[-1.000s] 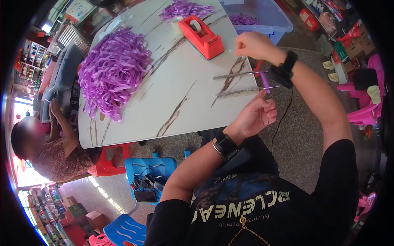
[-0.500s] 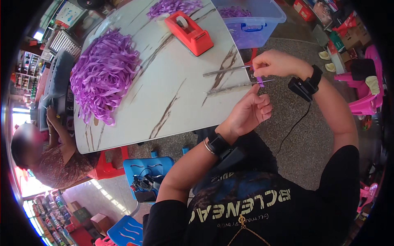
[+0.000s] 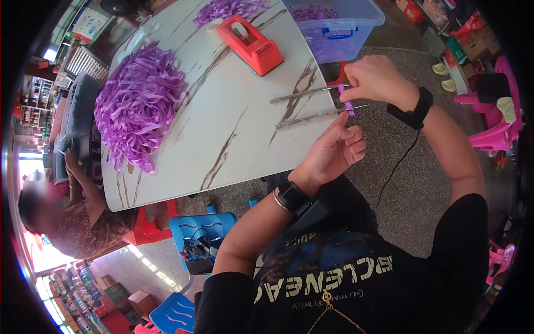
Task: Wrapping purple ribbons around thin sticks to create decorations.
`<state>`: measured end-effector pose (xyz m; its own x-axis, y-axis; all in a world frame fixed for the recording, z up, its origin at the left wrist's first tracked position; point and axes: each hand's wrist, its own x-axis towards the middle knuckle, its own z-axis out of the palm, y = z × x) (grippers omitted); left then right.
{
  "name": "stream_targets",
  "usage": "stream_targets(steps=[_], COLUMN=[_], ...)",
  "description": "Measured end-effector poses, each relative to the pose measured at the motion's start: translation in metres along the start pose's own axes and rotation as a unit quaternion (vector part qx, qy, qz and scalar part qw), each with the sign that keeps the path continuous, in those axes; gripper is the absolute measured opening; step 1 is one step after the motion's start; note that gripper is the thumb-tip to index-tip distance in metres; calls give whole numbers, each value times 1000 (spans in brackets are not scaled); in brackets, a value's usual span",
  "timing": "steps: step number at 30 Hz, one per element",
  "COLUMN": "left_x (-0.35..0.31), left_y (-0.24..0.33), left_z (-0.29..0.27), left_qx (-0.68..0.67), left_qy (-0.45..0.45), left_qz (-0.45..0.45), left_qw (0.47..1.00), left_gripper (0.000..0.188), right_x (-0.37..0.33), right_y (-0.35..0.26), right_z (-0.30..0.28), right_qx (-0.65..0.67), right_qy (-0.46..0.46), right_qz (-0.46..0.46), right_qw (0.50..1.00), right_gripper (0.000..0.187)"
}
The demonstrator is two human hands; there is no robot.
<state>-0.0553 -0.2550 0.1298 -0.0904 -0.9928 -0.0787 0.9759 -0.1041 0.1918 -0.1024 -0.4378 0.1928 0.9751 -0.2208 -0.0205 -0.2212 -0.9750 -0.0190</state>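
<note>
Two thin metal rods lie side by side on the white marbled table [image 3: 245, 145], their tips sticking out past its right edge. A purple ribbon [image 3: 349, 104] spans both rods near those tips. At the upper rod [image 3: 300, 96] is my right hand [image 3: 378, 78], thumb and fingers pinched on the ribbon. My left hand [image 3: 336, 147] sits below the lower rod [image 3: 306, 120]. Its index fingertip presses the ribbon there, while the other fingers curl inward. The fingers partly hide the ribbon's ends.
A large heap of purple ribbon loops [image 3: 139, 106] covers the table's left side, with a smaller pile [image 3: 228, 10] at the back. Near the right edge stands a red tape dispenser [image 3: 253, 47]. Beyond is a clear plastic bin [image 3: 347, 42]. Another person [image 3: 83, 217] sits at left.
My right hand has shifted slightly up and left at the rods, uncovering more of the purple ribbon across them. My left hand stays nearly in place.
</note>
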Motion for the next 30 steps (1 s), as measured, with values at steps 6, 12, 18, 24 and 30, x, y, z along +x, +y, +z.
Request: stream_targets(steps=[6,12,18,24,30], left_x=[3,2,3,3,2], left_y=[-3,0,-2,-2,0], left_z=[-1,0,3,4,2], left_qx=[-7,1,16,25,19], left_qy=[-9,-11,-5,3,0], left_qz=[2,3,3,5,9], left_qw=[1000,1000,1000,1000,1000], left_gripper=[18,16,16,15,16], right_x=[-20,-26,-19,-10,-14], right_y=[42,-7,-24,-25,-19], right_z=[79,135,150,167,162], right_qx=[581,907,950,968,957], right_qy=[71,-40,-29,-46,-58], right_qz=[154,191,107,-36,-11], right_qw=[796,372,292,244,283], right_gripper=[26,21,21,17,18])
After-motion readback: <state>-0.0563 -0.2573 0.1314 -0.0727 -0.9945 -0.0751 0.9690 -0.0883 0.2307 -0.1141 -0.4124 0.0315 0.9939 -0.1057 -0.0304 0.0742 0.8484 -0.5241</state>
